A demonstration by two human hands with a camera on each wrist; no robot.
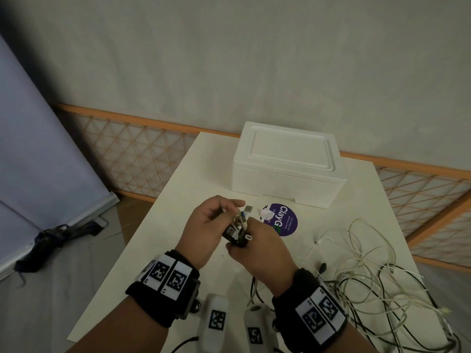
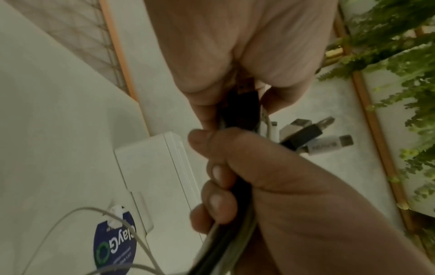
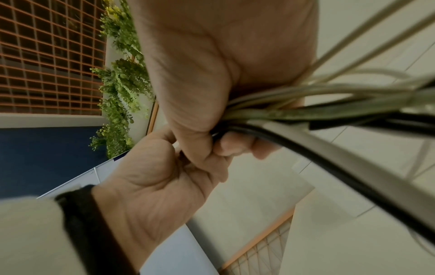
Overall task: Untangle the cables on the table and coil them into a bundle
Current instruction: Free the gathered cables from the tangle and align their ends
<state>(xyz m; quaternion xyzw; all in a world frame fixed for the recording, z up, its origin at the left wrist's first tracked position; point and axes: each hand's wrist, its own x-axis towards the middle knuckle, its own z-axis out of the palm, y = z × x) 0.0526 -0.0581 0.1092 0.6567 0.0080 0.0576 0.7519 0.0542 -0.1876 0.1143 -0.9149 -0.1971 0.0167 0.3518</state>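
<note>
Cables (image 1: 369,271) lie tangled along the worktop's (image 1: 178,225) right edge. Right hand (image 1: 262,253) clamps their gathered plug ends (image 1: 239,228); left hand (image 1: 206,225) pinches one there. Step: aligning ends. Next, presumably, draw loose lengths free and coil.

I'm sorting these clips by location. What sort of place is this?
Probably an indoor room staged for recording: a white table by a plain wall, wooden lattice panels, fake-looking greenery and a rolled backdrop screen.
</note>
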